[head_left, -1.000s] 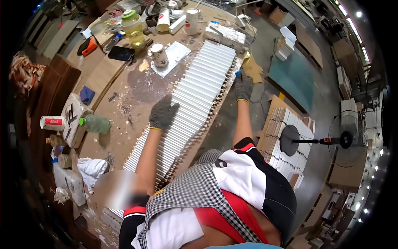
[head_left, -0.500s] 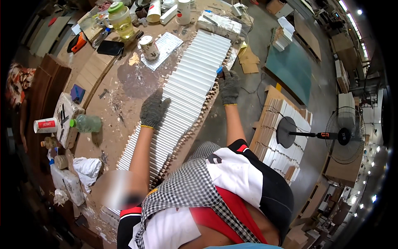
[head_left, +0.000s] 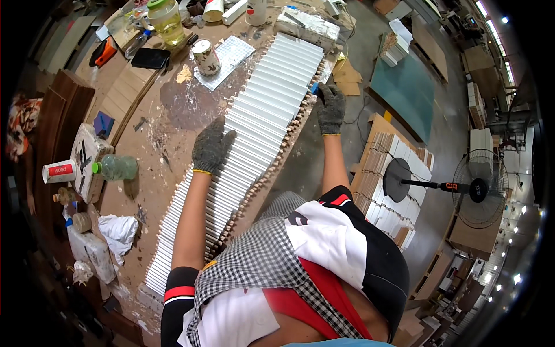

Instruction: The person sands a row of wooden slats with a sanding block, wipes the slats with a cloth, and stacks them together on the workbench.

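Observation:
A long row of narrow white strips [head_left: 248, 124] lies side by side across the worktable, with bare brown ends along the edges. My left hand [head_left: 211, 146], in a dark grey knitted glove, rests on the row's left edge with its fingers out and the thumb apart. At the right edge, near the far end, my right hand [head_left: 331, 110] wears a matching glove. Its fingers are closed on a small blue piece [head_left: 315, 88], mostly covered by the glove, so I cannot make out its kind.
The worktable [head_left: 151, 139] carries a patterned can [head_left: 206, 58], a phone [head_left: 150, 58], a green-capped bottle [head_left: 117, 168] and a crumpled white cloth [head_left: 118, 234]. White-wrapped blocks stand around it. To the right are a pallet of stacked boards [head_left: 376, 191] and a standing fan [head_left: 478, 189].
My right hand has moved a little right and away from me, out from the edge of the strips, with the blue piece. The left hand stays on the strips.

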`<state>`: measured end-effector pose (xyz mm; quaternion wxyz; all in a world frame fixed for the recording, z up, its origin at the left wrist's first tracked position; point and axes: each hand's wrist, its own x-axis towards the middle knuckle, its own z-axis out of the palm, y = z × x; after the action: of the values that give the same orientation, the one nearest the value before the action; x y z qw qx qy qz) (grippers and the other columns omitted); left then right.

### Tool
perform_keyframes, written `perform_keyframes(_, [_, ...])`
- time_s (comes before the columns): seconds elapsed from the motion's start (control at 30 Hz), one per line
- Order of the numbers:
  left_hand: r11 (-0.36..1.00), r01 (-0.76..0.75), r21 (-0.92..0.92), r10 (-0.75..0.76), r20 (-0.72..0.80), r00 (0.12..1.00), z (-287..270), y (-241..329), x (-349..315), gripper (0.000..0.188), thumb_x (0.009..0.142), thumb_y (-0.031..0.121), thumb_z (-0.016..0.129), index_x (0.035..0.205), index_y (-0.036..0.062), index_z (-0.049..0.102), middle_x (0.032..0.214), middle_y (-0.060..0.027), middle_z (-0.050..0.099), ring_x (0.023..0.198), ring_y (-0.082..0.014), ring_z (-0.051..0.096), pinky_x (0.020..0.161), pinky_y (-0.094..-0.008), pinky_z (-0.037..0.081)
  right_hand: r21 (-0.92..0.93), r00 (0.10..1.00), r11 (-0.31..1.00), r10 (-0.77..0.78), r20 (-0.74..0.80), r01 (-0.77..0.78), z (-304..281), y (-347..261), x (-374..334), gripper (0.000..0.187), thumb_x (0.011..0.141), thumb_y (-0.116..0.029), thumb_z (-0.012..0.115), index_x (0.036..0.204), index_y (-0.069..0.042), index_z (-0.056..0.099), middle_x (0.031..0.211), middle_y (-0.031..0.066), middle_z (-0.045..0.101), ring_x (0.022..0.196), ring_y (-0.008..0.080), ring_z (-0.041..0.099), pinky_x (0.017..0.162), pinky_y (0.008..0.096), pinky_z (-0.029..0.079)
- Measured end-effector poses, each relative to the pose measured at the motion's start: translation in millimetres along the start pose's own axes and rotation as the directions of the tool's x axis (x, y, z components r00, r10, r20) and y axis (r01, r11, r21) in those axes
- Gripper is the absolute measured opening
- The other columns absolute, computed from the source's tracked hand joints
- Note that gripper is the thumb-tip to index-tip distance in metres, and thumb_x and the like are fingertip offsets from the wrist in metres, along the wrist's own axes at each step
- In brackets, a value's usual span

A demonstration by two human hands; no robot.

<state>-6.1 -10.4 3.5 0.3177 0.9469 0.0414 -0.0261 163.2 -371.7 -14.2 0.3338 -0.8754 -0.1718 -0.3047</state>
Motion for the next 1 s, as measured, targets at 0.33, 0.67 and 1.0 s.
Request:
perform_keyframes(0.33, [0.999, 0.036, -0.026, -0.035, 0.023, 0.999, -5, 3, -3, 0.073, 0.102, 0.055, 0.053, 0.146, -0.0028, 0.053, 0.147, -0.0245, 0.056, 0.137, -0.0374, 0.054, 0.118, -0.0428, 0.039, -0.111, 0.989, 0.990, -0.073, 0.132, 0.088, -4, -1, 6, 0.050, 0.070, -0.001, 0.078, 0.117, -0.017, 0.076, 0.101, 0.0141, 0.067, 0.095, 0.0362, 0.064, 0.086, 0.0481, 0.053])
perform_keyframes(0.67, [1.000, 0.005, 0.028, -0.005, 0.022, 1.000, -2, 0, 0, 0.073, 0.102, 0.054, 0.053, 0.146, -0.0038, 0.053, 0.147, -0.0251, 0.056, 0.137, -0.0374, 0.054, 0.117, -0.0430, 0.039, 0.741, 0.621, -0.062, 0.501, 0.602, -0.668, -13, 22, -6, 0.051, 0.093, 0.002, 0.072, 0.141, -0.007, 0.057, 0.118, 0.0084, 0.070, 0.104, 0.0250, 0.070, 0.084, 0.0365, 0.060])
perform_keyframes(1.0, [0.999, 0.021, -0.024, -0.021, 0.012, 1.000, -4, 1, -2, 0.071, 0.102, 0.054, 0.055, 0.146, -0.0023, 0.054, 0.147, -0.0235, 0.057, 0.137, -0.0370, 0.054, 0.117, -0.0426, 0.040, 0.706, 0.559, -0.312, 0.444, 0.700, -0.636, -21, 12, -16, 0.042, 0.096, 0.001, 0.069, 0.136, -0.010, 0.061, 0.123, 0.0106, 0.068, 0.111, 0.0282, 0.069, 0.090, 0.0421, 0.064])
